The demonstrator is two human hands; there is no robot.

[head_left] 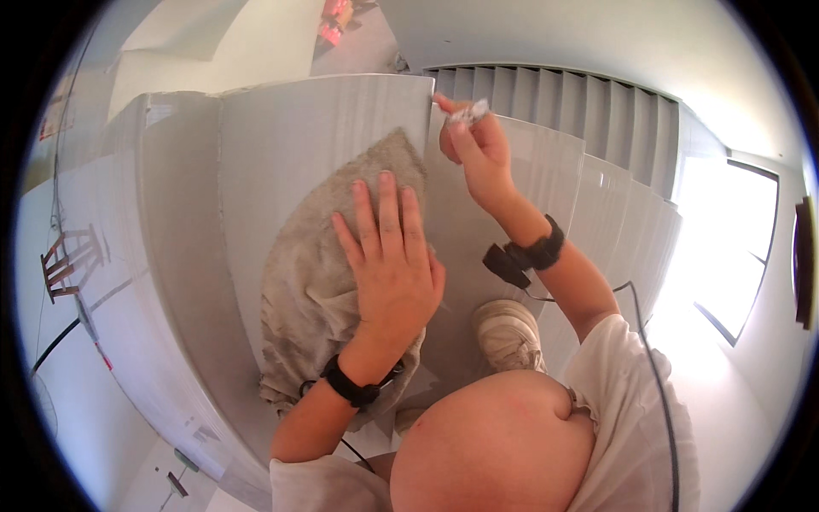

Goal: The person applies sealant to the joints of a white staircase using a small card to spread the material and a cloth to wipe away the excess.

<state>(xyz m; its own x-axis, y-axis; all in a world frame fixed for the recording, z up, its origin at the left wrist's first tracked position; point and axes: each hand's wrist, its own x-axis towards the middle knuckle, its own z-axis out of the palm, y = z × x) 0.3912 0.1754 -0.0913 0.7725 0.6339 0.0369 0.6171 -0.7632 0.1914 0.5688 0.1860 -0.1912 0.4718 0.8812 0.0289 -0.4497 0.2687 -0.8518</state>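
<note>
A beige-grey towel-like cloth is spread, wrinkled, over a smooth grey step. My left hand lies flat on it with the fingers stretched and slightly apart, pointing away from me. To the right, my right hand is raised near the step's far right corner, with the fingers closed. Between its thumb and fingers is a small, crumpled, whitish piece, its kind too small to make out. The cloth stays apart from this hand.
Grey stair steps run off to the right, beside a ribbed grey row. My white shoe and bent knee are close below. A black cable hangs from my right wrist strap. At far left is a small wooden stool.
</note>
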